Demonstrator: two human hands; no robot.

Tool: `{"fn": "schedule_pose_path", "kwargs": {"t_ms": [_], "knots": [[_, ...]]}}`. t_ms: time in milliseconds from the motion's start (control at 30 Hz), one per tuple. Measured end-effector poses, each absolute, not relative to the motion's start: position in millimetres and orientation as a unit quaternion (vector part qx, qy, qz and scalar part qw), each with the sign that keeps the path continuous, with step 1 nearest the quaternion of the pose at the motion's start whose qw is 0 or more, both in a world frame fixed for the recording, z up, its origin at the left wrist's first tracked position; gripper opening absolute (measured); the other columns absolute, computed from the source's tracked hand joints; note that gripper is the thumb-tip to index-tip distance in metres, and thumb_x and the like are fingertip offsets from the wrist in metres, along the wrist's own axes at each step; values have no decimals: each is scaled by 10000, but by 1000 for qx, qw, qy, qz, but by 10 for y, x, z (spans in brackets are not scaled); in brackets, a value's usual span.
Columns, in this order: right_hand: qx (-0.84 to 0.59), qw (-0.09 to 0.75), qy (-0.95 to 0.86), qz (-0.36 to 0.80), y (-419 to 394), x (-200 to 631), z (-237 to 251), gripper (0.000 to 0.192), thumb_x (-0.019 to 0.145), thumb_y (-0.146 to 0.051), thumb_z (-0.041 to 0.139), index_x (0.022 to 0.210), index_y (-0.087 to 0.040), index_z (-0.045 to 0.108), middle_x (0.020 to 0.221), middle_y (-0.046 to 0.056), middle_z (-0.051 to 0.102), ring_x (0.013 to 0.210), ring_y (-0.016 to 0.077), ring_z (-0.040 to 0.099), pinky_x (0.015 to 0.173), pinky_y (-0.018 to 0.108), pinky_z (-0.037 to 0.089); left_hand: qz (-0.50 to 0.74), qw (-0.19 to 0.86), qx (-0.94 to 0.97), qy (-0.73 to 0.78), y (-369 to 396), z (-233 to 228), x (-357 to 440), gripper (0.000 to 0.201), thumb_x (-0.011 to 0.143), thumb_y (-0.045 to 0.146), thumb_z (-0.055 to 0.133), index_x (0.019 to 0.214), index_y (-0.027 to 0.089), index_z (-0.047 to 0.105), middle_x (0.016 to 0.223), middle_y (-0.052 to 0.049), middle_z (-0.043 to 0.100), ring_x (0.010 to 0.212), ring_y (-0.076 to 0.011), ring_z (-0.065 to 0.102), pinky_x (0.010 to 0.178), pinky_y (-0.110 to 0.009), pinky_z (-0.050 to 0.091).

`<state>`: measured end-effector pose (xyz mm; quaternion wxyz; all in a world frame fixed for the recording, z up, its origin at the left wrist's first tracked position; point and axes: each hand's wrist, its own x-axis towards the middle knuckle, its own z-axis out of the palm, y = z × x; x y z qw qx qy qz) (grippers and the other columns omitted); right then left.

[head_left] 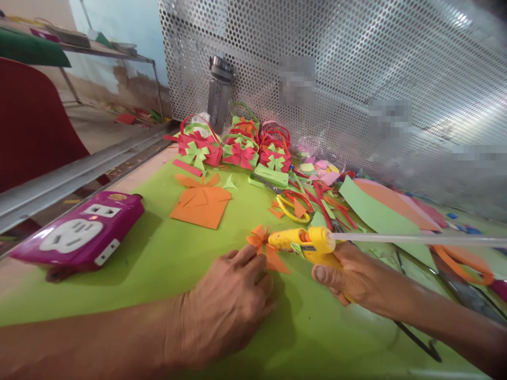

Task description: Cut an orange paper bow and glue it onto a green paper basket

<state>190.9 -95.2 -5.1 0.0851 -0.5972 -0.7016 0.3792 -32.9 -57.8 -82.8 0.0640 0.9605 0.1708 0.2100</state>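
My left hand [227, 303] presses down on a small orange paper flower [264, 248] lying on the green sheet [166, 264]. A yellow glue gun [304, 244] is gripped in my right hand [352, 277], its nozzle pointing left at the flower, touching or nearly touching it. A clear glue stick [415, 239] sticks out of the gun's back to the right. The gun's black cord [415, 338] trails toward the lower right.
A purple power strip [81, 235] lies at the left. An orange folded paper basket [201, 203] sits mid-table, with several finished red and green paper baskets [237, 148] behind it. Paper scraps, strips and scissors [463, 264] litter the right. A perforated metal panel [356, 68] and a bottle [219, 95] stand at the back.
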Motion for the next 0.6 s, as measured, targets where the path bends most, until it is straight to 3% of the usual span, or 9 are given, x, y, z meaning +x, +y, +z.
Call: {"fn": "schedule_pose_path", "kwargs": {"t_ms": [300, 600], "knots": [[-602, 83, -701, 373, -967, 1947, -101, 516, 847, -694, 464, 805, -199, 605, 470, -56, 475, 428, 125, 450, 440, 239, 362, 215, 57, 960, 171, -578, -847, -325, 239, 937, 255, 470, 768, 144, 597, 843, -112, 611, 815, -260, 559, 670, -443, 561], [-599, 95, -702, 374, -970, 1944, -78, 508, 838, -699, 473, 736, -210, 569, 476, -34, 500, 439, 141, 471, 444, 254, 374, 184, 73, 964, 179, -564, -821, -332, 254, 948, 266, 439, 794, 145, 600, 871, -111, 605, 836, -260, 549, 698, -443, 546]]}}
